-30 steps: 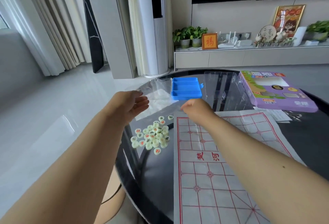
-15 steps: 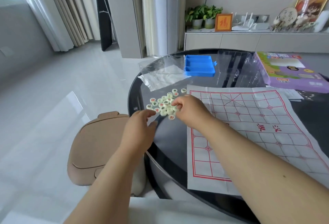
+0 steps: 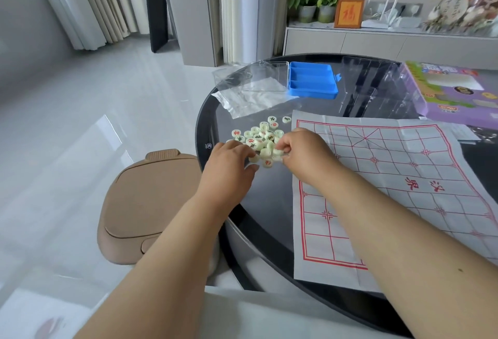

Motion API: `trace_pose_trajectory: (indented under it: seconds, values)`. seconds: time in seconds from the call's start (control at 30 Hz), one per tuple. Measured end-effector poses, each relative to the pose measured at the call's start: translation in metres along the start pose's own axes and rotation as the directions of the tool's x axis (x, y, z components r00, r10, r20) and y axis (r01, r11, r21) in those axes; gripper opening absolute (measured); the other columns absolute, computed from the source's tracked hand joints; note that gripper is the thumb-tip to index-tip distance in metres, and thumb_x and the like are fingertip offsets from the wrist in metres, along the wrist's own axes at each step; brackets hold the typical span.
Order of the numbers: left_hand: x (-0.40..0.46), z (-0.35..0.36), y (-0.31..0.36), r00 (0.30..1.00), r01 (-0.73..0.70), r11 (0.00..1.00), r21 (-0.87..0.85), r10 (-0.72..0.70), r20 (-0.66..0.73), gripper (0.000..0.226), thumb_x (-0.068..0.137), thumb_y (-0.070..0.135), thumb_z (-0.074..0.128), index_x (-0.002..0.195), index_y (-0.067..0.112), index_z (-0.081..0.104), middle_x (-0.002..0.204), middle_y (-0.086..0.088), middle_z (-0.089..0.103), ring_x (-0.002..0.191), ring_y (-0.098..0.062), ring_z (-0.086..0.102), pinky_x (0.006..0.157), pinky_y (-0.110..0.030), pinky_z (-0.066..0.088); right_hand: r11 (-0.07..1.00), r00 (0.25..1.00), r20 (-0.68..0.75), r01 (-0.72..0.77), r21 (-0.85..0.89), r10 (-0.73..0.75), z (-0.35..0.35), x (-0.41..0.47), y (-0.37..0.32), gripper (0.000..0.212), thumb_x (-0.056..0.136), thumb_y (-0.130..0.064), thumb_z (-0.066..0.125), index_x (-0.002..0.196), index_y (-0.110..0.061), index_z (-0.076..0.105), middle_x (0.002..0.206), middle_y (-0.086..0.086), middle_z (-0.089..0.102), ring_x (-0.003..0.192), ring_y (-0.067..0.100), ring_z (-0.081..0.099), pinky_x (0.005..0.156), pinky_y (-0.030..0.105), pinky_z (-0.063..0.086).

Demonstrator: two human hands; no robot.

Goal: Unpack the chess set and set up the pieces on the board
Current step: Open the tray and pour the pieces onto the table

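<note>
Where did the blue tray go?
The blue tray sits at the far side of the round table, beyond the pile of game pieces, with the clear lid on its left.

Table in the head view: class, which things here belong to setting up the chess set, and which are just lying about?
Belong to the job:
- pile of pieces
- paper board
- left hand and right hand, both at the pile

Lying about:
- blue tray
- clear plastic bag
- purple box
</note>
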State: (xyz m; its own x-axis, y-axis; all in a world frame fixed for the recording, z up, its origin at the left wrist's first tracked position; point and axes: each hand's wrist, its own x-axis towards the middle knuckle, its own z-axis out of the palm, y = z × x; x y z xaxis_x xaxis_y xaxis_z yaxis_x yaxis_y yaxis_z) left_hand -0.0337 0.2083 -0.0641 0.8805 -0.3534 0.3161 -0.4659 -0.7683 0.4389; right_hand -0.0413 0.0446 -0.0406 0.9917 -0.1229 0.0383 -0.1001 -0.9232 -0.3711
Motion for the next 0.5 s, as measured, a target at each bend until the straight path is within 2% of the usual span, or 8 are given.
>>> trace_pose_trajectory:
  seconds: [0.1,0.2,0.4,0.5]
  values:
    - [0.002,-0.002,-0.003,1.0,0.019,0.999,-0.043,-0.019,0.006,0.018,0.084,0.027,0.067,0.098,0.016,0.068,0.097,0.002,0.061,0.09,-0.018,0.051,0.07,-0.02,0.028,0.998,0.999,0.035,0.03,-0.058,-0.028,-0.002,-0.003,0.0,0.018,0.089,-0.016,0.063,0.106,-0.016,0.069,0.111,0.005,0.054,0.099,0.023,0.057,0.074,0.025,0.04]
    - [0.004,0.0,-0.005,1.0,0.018,0.998,-0.064,-0.018,0.009,0.013,0.085,0.023,0.066,0.094,0.014,0.069,0.095,-0.002,0.061,0.085,-0.02,0.055,0.071,-0.024,0.038,0.994,0.997,0.028,0.079,-0.076,-0.077,-0.003,-0.005,0.0,0.019,0.091,-0.02,0.06,0.107,-0.013,0.069,0.11,0.007,0.055,0.098,0.024,0.056,0.074,0.025,0.037]
    - [0.007,0.004,-0.007,1.0,0.029,1.0,-0.005,-0.029,-0.012,0.02,0.094,0.023,0.054,0.093,0.008,0.066,0.096,-0.008,0.062,0.091,-0.026,0.055,0.08,-0.034,0.043,0.998,0.996,-0.061,0.062,0.02,-0.06,-0.005,-0.01,0.001,0.016,0.092,-0.016,0.053,0.095,-0.011,0.068,0.104,0.007,0.058,0.091,0.023,0.056,0.075,0.028,0.043]
    - [0.006,0.007,-0.008,0.998,0.066,0.995,0.079,-0.066,-0.001,0.027,0.096,0.03,0.048,0.098,0.006,0.062,0.101,-0.009,0.059,0.097,-0.028,0.051,0.083,-0.034,0.041,0.997,0.998,-0.031,0.056,0.043,-0.055,-0.01,-0.015,0.0,0.016,0.093,-0.018,0.051,0.093,-0.011,0.066,0.102,0.004,0.057,0.089,0.021,0.055,0.069,0.026,0.042]
